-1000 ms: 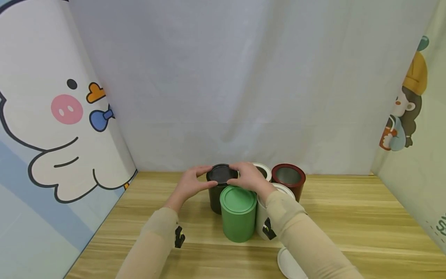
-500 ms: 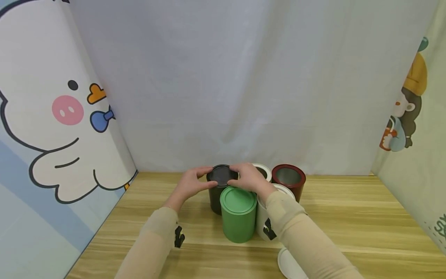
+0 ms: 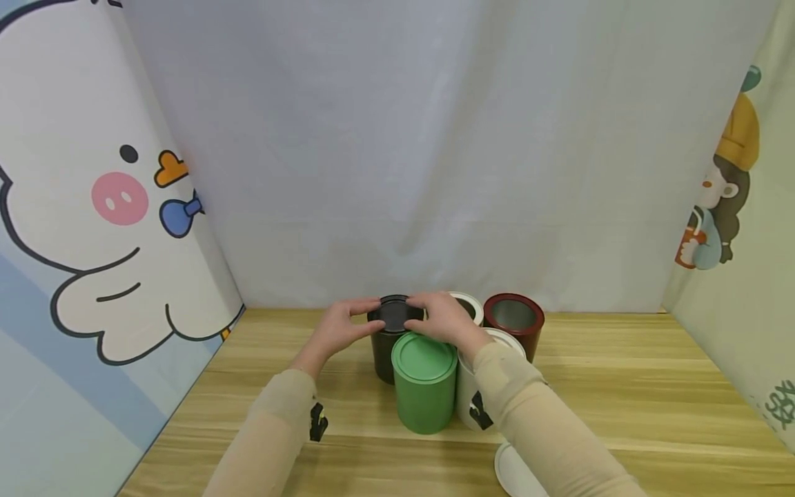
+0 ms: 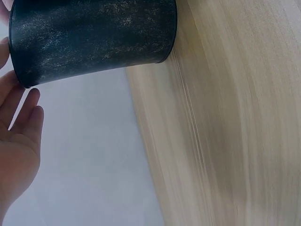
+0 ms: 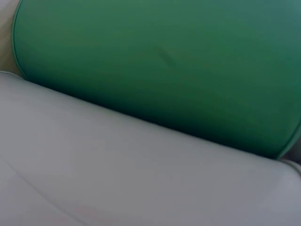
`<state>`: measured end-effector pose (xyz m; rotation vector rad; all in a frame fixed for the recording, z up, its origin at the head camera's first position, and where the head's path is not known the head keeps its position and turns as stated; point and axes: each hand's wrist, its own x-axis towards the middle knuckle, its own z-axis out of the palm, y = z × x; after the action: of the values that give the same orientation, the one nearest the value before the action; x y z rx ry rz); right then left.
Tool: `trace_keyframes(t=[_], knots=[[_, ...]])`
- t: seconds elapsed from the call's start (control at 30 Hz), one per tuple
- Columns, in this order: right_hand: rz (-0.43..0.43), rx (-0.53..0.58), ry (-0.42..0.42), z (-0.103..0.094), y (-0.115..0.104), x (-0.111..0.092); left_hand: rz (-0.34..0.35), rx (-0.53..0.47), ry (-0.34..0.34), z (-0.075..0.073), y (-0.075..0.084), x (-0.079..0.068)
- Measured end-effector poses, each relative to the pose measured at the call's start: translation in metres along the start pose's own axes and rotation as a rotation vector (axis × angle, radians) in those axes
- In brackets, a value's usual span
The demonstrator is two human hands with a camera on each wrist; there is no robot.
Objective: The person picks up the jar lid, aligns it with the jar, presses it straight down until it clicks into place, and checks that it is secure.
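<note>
A black tin stands at the back of the wooden table, with a dark, flat-looking lid at its top. My left hand holds the lid's rim from the left, thumb in front and fingers behind. From the right, my right hand grips the same rim between thumb and fingers. Directly in front of the black tin is a green tin with its green lid on, below my right hand. The right wrist view shows the green tin's side against a white tin, without the hand.
Behind the front white tin stands another white tin, with an open top. A dark red tin beside it is open too. A loose white lid lies near the front, partly under the right sleeve. A grey-white curtain hangs behind the table.
Both hands stay at the black tin's rim, with their fingertips shifted only very slightly. The tins and the loose white lid keep their places.
</note>
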<state>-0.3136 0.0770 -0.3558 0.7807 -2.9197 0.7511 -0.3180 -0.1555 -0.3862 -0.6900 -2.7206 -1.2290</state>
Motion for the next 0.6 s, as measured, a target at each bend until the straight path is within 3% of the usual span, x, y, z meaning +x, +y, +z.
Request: trace_keyframes(t=[0.6], knots=[[-0.015, -0.033, 0.022, 0.0046, -0.0004, 0.0019, -0.061, 0.03, -0.009, 0.0013, 0.0032, 0.0028]])
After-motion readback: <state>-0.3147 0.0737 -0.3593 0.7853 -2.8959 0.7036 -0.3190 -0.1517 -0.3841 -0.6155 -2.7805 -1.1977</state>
